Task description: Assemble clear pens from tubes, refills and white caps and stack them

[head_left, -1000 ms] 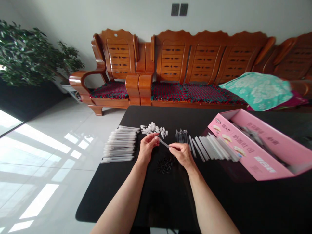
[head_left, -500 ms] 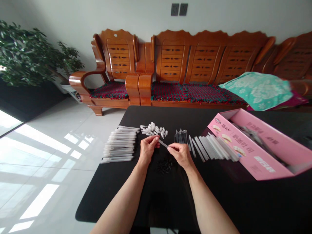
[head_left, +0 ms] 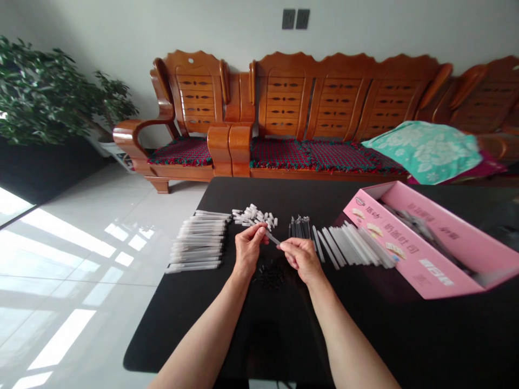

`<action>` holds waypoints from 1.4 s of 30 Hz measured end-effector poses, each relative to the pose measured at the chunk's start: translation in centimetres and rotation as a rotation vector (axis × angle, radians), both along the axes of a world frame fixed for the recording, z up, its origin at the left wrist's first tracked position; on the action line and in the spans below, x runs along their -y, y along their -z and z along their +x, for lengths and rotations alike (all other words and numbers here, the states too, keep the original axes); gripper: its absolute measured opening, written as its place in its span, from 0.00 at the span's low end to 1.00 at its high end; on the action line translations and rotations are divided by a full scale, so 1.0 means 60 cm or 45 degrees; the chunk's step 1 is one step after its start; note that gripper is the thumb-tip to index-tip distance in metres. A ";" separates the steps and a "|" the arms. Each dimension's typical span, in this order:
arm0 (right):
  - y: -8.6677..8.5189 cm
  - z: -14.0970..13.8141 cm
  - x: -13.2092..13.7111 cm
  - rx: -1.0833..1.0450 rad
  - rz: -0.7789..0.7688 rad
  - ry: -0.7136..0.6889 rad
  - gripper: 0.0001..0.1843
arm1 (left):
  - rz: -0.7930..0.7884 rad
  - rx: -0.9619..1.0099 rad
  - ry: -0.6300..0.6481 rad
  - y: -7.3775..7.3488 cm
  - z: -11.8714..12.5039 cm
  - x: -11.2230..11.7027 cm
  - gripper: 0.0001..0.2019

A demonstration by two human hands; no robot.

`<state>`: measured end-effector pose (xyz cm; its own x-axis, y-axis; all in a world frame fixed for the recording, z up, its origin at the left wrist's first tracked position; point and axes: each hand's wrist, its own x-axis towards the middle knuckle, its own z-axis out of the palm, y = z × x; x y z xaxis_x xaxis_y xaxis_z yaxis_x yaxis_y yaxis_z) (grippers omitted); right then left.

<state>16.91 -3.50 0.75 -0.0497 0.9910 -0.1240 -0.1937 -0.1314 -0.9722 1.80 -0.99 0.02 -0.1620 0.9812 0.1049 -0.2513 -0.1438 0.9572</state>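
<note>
Between my two hands is a slim, whitish translucent pen (head_left: 273, 238), tilted down to the right. My left hand (head_left: 248, 246) pinches its upper left end with thumb and fingers. At the lower right end, my right hand (head_left: 300, 256) has its fingers closed on the pen. White pen caps (head_left: 255, 215) lie in a loose heap just beyond my left hand. Small black plugs (head_left: 271, 275) are piled below the pen. Dark refills (head_left: 300, 227) lie behind my right hand, with translucent pen barrels (head_left: 352, 246) in a row to their right.
Capped pens (head_left: 198, 240) are stacked at the table's left side. A pink open box (head_left: 421, 254) with greyish contents stands on the right of the black table (head_left: 182, 329). Beyond the table are a wooden bench (head_left: 284, 108) and a potted plant (head_left: 48, 97).
Both hands still hold the pen between them and have shifted only slightly. The right hand's fingers show a little more curled round its end. The camera view has moved a bit.
</note>
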 end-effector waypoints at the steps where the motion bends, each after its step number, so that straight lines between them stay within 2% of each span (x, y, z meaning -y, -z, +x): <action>1: 0.000 0.000 0.000 -0.029 -0.030 -0.007 0.12 | 0.017 -0.012 -0.007 -0.002 0.001 0.001 0.17; 6: 0.001 0.002 -0.003 -0.069 -0.068 -0.019 0.13 | 0.035 -0.039 -0.007 -0.004 0.006 0.003 0.16; 9: 0.002 0.002 -0.004 0.010 0.002 -0.034 0.14 | 0.014 -0.077 0.006 -0.005 0.003 0.002 0.17; 11: 0.001 0.004 -0.006 0.086 0.068 -0.019 0.16 | 0.055 -0.137 -0.053 -0.009 -0.010 -0.002 0.16; 13: -0.001 0.007 -0.007 0.157 0.130 0.040 0.18 | 0.122 -0.221 -0.206 -0.018 -0.038 -0.008 0.16; 15: -0.002 0.013 -0.009 0.199 0.179 0.108 0.19 | 0.158 -0.354 -0.434 -0.029 -0.083 -0.015 0.16; 20: 0.003 0.024 -0.011 0.194 0.217 0.128 0.17 | 0.094 -0.669 -1.162 -0.036 -0.215 -0.024 0.17; 23: 0.009 0.024 -0.012 0.200 0.241 0.129 0.16 | -0.046 -0.782 -1.336 -0.025 -0.264 -0.024 0.17; 28: 0.010 0.024 -0.013 0.185 0.244 0.126 0.17 | -0.243 -0.908 -1.402 -0.011 -0.283 -0.020 0.16; 34: 0.009 0.024 -0.014 0.246 0.247 0.154 0.17 | -0.465 -1.045 -1.397 -0.017 -0.277 -0.019 0.16; 38: 0.017 0.047 -0.022 0.595 0.316 0.300 0.16 | -0.562 -1.097 -1.388 -0.016 -0.278 -0.018 0.17; 40: 0.018 0.072 -0.028 0.875 0.331 0.483 0.16 | -0.581 -1.095 -1.369 -0.014 -0.279 -0.019 0.17; 42: 0.015 0.099 -0.030 1.184 0.254 0.685 0.14 | -0.594 -1.088 -1.356 -0.013 -0.278 -0.019 0.17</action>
